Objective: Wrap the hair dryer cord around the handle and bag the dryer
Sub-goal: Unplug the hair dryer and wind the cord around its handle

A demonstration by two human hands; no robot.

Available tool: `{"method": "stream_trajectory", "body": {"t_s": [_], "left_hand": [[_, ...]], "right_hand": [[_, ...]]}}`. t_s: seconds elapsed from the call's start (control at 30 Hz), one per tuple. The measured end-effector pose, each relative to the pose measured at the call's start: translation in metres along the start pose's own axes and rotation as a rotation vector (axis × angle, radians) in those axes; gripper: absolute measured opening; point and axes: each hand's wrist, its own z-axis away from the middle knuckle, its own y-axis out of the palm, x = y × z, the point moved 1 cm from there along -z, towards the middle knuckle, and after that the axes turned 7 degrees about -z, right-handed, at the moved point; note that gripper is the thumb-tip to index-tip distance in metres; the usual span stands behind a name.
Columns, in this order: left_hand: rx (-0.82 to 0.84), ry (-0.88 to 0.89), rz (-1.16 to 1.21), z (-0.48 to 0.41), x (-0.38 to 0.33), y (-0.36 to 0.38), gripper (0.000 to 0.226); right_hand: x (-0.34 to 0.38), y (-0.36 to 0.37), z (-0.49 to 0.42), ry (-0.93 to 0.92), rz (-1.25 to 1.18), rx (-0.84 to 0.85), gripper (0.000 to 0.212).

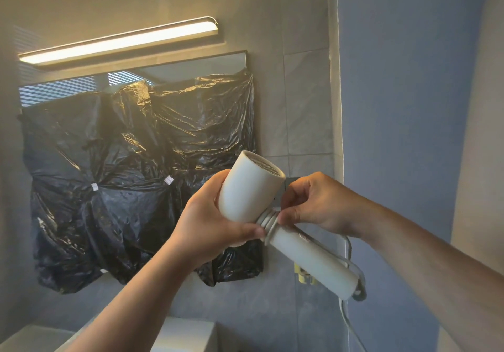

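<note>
White plastic, smooth and rigid, the hair dryer [245, 188] sits at centre frame. It looks light but a bit slick, best gripped round its wide end. My left hand [207, 226] curls firmly round it there, thumb beside the first coils. My right hand [313, 204] pinches the springy cord [268, 222] against the top of the handle [313, 259] — the slack hangs toward lower right.
</note>
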Motion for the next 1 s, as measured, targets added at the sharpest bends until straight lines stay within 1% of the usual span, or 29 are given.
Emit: {"method": "stream_trajectory", "body": {"t_s": [0.07, 0.1, 0.17, 0.2, 0.23, 0.3, 0.33, 0.4, 0.47, 0.5, 0.57, 0.6, 0.63, 0.67, 0.7, 0.73, 0.77, 0.83, 0.93, 1.0], "left_hand": [[0.017, 0.026, 0.088, -0.001, -0.001, -0.005, 0.092], [0.019, 0.027, 0.130, -0.001, -0.001, -0.007, 0.092], [0.018, 0.025, 0.189, -0.002, 0.000, -0.009, 0.096], [0.020, 0.027, 0.219, -0.002, 0.000, -0.009, 0.098], [0.019, 0.032, 0.256, -0.001, -0.001, -0.008, 0.098], [-0.008, 0.046, 0.330, -0.001, -0.005, -0.005, 0.095], [-0.029, 0.050, 0.352, 0.000, -0.007, -0.004, 0.096], [-0.056, 0.052, 0.375, 0.001, -0.008, -0.002, 0.098], [-0.075, 0.040, 0.381, 0.002, -0.008, 0.000, 0.096], [-0.085, 0.028, 0.384, 0.003, -0.007, 0.002, 0.094], [-0.100, 0.008, 0.402, 0.004, -0.005, 0.006, 0.092], [-0.116, -0.001, 0.410, 0.005, -0.003, 0.009, 0.088], [-0.145, -0.014, 0.421, 0.005, -0.002, 0.011, 0.084], [-0.183, -0.032, 0.433, 0.005, 0.000, 0.012, 0.080], [-0.222, -0.052, 0.439, 0.005, 0.000, 0.013, 0.077], [-0.260, -0.068, 0.429, 0.003, 0.001, 0.014, 0.074], [-0.297, -0.081, 0.404, 0.002, 0.002, 0.014, 0.071], [-0.367, -0.100, 0.343, 0.000, 0.004, 0.015, 0.068], [-0.447, -0.107, 0.246, -0.002, 0.008, 0.016, 0.071], [-0.478, -0.119, 0.165, -0.002, 0.012, 0.015, 0.069]], "right_hand": [[0.004, -0.002, 0.001, -0.016, -0.045, 0.052, 0.008], [0.003, -0.004, 0.002, -0.026, -0.108, 0.068, 0.007], [-0.002, -0.005, 0.001, -0.026, -0.309, 0.102, 0.005], [-0.004, -0.004, 0.001, -0.023, -0.391, 0.121, 0.009], [-0.009, -0.004, -0.001, -0.024, -0.442, 0.136, 0.017], [-0.017, 0.000, -0.003, -0.035, -0.494, 0.118, 0.036], [-0.018, 0.002, -0.004, -0.044, -0.515, 0.102, 0.042], [-0.025, 0.004, -0.006, -0.057, -0.583, 0.084, 0.046], [-0.036, 0.013, -0.006, -0.044, -0.663, 0.065, 0.045], [-0.045, 0.018, -0.007, -0.059, -0.748, 0.075, 0.042], [-0.056, 0.035, -0.005, -0.206, -1.051, 0.163, 0.034], [-0.055, 0.043, -0.002, -0.246, -1.188, 0.145, 0.032], [-0.055, 0.050, -0.001, -0.221, -1.274, 0.082, 0.030], [-0.055, 0.055, 0.001, -0.157, -1.262, -0.021, 0.025], [-0.056, 0.058, 0.001, -0.092, -1.176, -0.162, 0.020], [-0.056, 0.062, 0.002, -0.031, -1.081, -0.264, 0.018], [-0.054, 0.065, 0.003, 0.002, -0.996, -0.319, 0.016], [-0.050, 0.073, 0.004, 0.029, -0.825, -0.380, 0.007], [-0.044, 0.082, 0.008, 0.019, -0.433, -0.411, 0.019], [-0.038, 0.081, 0.010, 0.018, -0.169, -0.396, 0.019]]}}
